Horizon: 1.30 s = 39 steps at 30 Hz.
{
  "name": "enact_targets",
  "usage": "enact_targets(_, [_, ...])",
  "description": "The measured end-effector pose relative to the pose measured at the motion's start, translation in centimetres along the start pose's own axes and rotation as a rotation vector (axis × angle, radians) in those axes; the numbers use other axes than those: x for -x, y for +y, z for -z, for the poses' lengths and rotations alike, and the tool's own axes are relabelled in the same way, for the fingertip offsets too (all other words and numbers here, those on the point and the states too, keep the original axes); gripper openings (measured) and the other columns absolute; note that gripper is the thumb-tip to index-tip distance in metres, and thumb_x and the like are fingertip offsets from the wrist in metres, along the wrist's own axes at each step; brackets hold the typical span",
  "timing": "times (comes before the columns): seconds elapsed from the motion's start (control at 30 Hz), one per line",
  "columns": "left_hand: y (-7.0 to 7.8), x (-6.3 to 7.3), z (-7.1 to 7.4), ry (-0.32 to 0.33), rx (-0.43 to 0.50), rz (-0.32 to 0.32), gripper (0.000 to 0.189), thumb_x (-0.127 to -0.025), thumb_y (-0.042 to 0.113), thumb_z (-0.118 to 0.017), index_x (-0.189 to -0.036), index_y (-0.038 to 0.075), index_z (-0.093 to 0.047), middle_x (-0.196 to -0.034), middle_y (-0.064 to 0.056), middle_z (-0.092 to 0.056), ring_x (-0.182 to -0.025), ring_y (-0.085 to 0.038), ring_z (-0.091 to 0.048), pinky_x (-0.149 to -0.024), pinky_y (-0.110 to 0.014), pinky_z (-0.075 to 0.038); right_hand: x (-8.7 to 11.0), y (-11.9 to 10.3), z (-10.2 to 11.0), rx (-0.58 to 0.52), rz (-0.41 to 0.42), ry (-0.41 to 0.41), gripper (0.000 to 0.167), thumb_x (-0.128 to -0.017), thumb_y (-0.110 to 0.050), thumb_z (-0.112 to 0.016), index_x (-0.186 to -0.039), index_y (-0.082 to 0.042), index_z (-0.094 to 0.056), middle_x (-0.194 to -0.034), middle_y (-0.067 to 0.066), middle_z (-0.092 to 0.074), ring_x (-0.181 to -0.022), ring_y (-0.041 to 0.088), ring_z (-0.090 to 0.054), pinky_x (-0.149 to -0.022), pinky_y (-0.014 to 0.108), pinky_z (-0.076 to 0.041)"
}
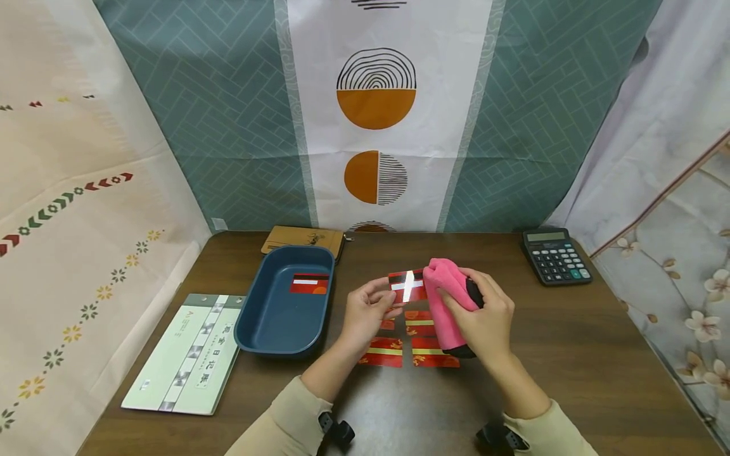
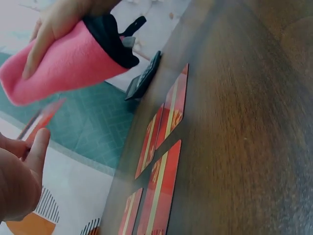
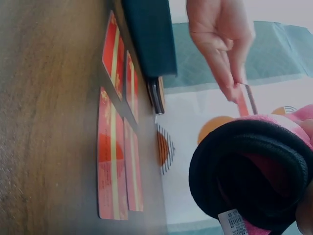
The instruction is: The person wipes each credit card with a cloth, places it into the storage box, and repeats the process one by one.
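In the head view my left hand (image 1: 367, 310) pinches a red bank card (image 1: 407, 287), a glossy glare across it, between thumb and fingers. My right hand (image 1: 485, 316) grips a folded pink plush cloth (image 1: 447, 297) with black trim. The card's right edge meets or passes behind the cloth in that view. In the right wrist view the cloth shows a rolled black-rimmed opening (image 3: 249, 171) with a white label. Below both hands, several red cards (image 1: 381, 352) with gold stripes lie on the table; the hands and cloth partly hide the rear ones.
Left of the hands is a blue tray (image 1: 279, 345) holding a red card (image 1: 310, 284). A pale green notebook (image 1: 188, 354) lies beside it, a brown notebook (image 1: 305, 237) behind it. The calculator (image 1: 556, 256) sits at the back right of the wooden table (image 1: 587, 354).
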<state>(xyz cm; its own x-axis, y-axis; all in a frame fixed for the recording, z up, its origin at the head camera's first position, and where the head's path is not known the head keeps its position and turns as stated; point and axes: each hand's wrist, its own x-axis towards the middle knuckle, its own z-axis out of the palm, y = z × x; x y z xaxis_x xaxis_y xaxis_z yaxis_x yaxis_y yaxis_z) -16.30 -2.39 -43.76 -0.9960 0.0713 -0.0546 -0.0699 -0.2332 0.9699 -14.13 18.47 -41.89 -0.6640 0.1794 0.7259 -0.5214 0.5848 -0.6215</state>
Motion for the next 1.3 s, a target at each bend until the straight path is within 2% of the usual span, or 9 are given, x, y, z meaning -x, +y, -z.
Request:
enact_targets(0.27, [-0.1,0.2,-0.7,-0.037,-0.063,-0.038,0.027,-0.097,-0.001,-0.064,-0.123,-0.01,-0.064,-0.108,-0.025,-0.072,-0.088,-0.034,-0.074,-0.078,-0.039,-0.062,0.4,0.4,-0.8,0.078,0.002,0.003,0.048,-0.072,-0.004,-0.091,-0.115,0.002,-0.07,-0.105,0.015,-0.071,-0.087,0.027,-0.067,-0.086,0.004,-0.045])
enact_targets(0.5, [-0.5,0.2,-2.0,-0.107,-0.084,-0.097,0.023,-0.097,-0.005,-0.062,-0.119,-0.012,-0.066,-0.106,-0.024,-0.072,-0.092,-0.029,-0.074,-0.081,-0.039,-0.062,1.2,-0.5,-1.8,0.058,0.07,-0.053,0.049,-0.071,-0.008,-0.093,-0.114,0.0,-0.07,-0.105,0.013,-0.072,-0.086,0.026,-0.07,-0.081,0.029,-0.06])
enact_targets(0.63, [-0.4,0.3,-1.9,-0.069,-0.123,-0.113,0.022,-0.096,-0.003,-0.065,-0.116,-0.011,-0.069,-0.105,-0.023,-0.073,-0.091,-0.031,-0.074,-0.067,-0.022,-0.061,1.0,-0.4,-1.5,0.049,0.062,-0.027,0.048,-0.071,-0.006,-0.092,-0.114,0.001,-0.071,-0.104,0.014,-0.072,-0.085,0.029,-0.069,-0.086,0.012,-0.052])
enact_targets(0.7, [-0.2,0.3,-1.7,-0.043,-0.125,-0.109,0.022,-0.096,-0.003,-0.066,-0.115,-0.011,-0.069,-0.105,-0.022,-0.073,-0.09,-0.031,-0.074,-0.064,-0.02,-0.06,0.7,-0.1,-1.1,0.056,0.044,0.008,0.047,-0.071,-0.004,-0.091,-0.113,0.002,-0.071,-0.104,0.015,-0.072,-0.085,0.03,-0.069,-0.087,0.006,-0.046])
enact_targets(0.8, [0.0,0.3,-1.5,-0.032,-0.111,-0.103,0.023,-0.095,-0.004,-0.066,-0.117,-0.011,-0.068,-0.106,-0.023,-0.073,-0.089,-0.029,-0.074,-0.068,-0.027,-0.062,0.4,0.0,-0.8,0.065,0.028,0.051,0.046,-0.071,-0.003,-0.09,-0.113,0.002,-0.071,-0.103,0.016,-0.072,-0.085,0.03,-0.068,-0.087,0.004,-0.044])
enact_targets(0.87, [0.1,0.2,-1.6,-0.05,-0.095,-0.103,0.023,-0.096,-0.005,-0.065,-0.118,-0.012,-0.067,-0.108,-0.024,-0.072,-0.092,-0.029,-0.074,-0.08,-0.036,-0.062,0.5,-0.1,-1.0,0.06,0.033,0.042,0.046,-0.072,-0.004,-0.09,-0.113,0.001,-0.071,-0.103,0.015,-0.072,-0.085,0.029,-0.068,-0.087,0.004,-0.044])
enact_targets(0.93, [0.1,0.2,-1.8,-0.077,-0.09,-0.105,0.024,-0.096,-0.004,-0.064,-0.119,-0.012,-0.067,-0.109,-0.024,-0.072,-0.095,-0.028,-0.074,-0.084,-0.04,-0.061,0.7,-0.5,-1.4,0.047,0.051,0.018,0.046,-0.072,-0.006,-0.091,-0.113,0.001,-0.071,-0.103,0.015,-0.072,-0.085,0.029,-0.069,-0.088,0.005,-0.046])
enact_targets(1.07, [0.1,0.3,-2.2,-0.12,-0.094,-0.114,0.025,-0.097,-0.004,-0.063,-0.12,-0.011,-0.067,-0.111,-0.024,-0.072,-0.099,-0.027,-0.073,-0.084,-0.038,-0.061,1.3,-1.3,-2.0,0.015,0.073,-0.013,0.048,-0.071,-0.009,-0.092,-0.113,0.004,-0.071,-0.104,0.016,-0.072,-0.086,0.029,-0.069,-0.089,0.007,-0.047])
enact_targets(1.3, [0.8,0.3,-1.5,-0.086,-0.104,-0.106,0.025,-0.095,-0.006,-0.064,-0.119,-0.013,-0.066,-0.107,-0.024,-0.071,-0.092,-0.029,-0.074,-0.082,-0.04,-0.061,0.9,-0.7,-1.3,0.058,0.048,0.047,0.047,-0.071,-0.004,-0.091,-0.112,0.005,-0.07,-0.103,0.018,-0.072,-0.087,0.031,-0.069,-0.09,0.006,-0.045])
